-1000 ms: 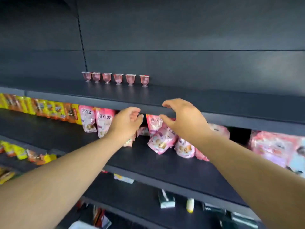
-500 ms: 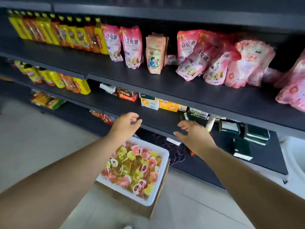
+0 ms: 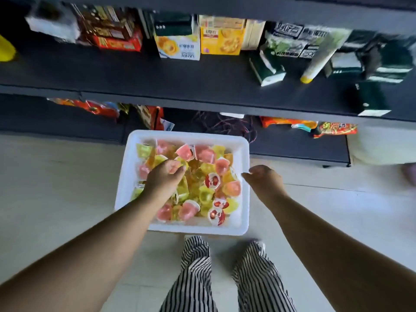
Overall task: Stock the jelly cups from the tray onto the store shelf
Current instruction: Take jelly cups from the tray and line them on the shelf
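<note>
Your left hand reaches into the white foam tray at the centre of the frame, fingers curled down among the jelly cups; whether it has already closed on one you cannot tell, since the fingertips are buried in the pile; your right hand hovers at the tray's right rim, fingers loosely bent and holding nothing; the tray sits just in front of your striped trousers, near the dark bottom shelf; the cups lie jumbled in pink, yellow and orange, some on their sides, some showing foil lids with fruit print; above, across the top of the frame, a dark store shelf carries boxed snacks and green cartons; the cups look light, small and thin-walled, likely to dent under a hard squeeze, and their smooth plastic may slip; take each by the side wall just under the wider rim, pinching gently, and lift one or a few at a time rather than a heaped fistful.
</note>
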Demonstrator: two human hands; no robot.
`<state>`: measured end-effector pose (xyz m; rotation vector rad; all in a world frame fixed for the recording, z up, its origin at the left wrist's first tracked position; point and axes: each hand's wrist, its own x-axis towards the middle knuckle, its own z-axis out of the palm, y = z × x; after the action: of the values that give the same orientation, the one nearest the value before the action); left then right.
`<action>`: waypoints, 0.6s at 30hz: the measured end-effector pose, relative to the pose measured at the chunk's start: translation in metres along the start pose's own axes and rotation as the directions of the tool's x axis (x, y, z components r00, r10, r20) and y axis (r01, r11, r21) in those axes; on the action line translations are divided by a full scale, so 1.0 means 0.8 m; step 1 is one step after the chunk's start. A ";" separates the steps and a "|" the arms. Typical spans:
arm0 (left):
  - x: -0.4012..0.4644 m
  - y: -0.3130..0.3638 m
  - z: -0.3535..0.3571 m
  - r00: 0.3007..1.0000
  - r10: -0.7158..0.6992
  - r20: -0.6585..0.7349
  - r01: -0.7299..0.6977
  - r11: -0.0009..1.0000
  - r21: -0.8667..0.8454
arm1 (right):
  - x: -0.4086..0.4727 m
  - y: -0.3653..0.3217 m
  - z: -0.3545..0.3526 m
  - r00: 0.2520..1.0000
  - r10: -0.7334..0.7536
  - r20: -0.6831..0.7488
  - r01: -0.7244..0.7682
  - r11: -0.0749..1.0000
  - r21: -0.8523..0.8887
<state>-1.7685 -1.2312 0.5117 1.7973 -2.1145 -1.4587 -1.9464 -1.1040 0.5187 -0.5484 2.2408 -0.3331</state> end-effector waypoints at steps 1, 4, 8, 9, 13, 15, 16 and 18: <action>0.017 -0.012 0.006 1.000 -0.014 0.020 0.014 1.000 -0.019 | 0.016 0.001 0.015 1.000 0.023 0.008 -0.023 1.000 0.004; 0.066 -0.036 0.031 0.997 -0.035 0.062 0.036 0.999 -0.020 | 0.068 0.000 0.054 0.996 0.086 0.022 -0.087 0.994 0.064; 0.128 -0.056 0.072 0.994 -0.030 0.107 0.034 0.999 -0.037 | 0.139 -0.001 0.099 0.991 0.119 0.054 -0.127 0.972 0.195; 0.141 -0.061 0.084 0.993 -0.034 0.114 0.039 0.998 -0.043 | 0.155 -0.001 0.108 0.989 0.134 0.056 -0.143 0.968 0.207; 0.185 -0.079 0.132 0.989 0.009 0.144 -0.007 1.000 -0.021 | 0.202 0.013 0.139 0.975 0.212 0.071 -0.223 0.940 0.258; 0.197 -0.083 0.151 0.986 0.021 0.167 -0.017 1.000 -0.022 | 0.213 0.023 0.152 0.970 0.220 0.100 -0.239 0.934 0.265; 0.200 -0.085 0.160 0.984 0.030 0.177 -0.026 0.999 -0.029 | 0.217 0.026 0.159 0.971 0.217 0.097 -0.236 0.928 0.288; 0.201 -0.086 0.174 0.981 0.065 0.184 -0.060 0.998 -0.036 | 0.221 0.028 0.166 0.976 0.195 0.099 -0.218 0.911 0.351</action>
<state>-1.8455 -1.2629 0.3039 1.6271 -2.1949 -1.6929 -1.9581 -1.1784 0.3092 -0.1222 2.0859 -0.5936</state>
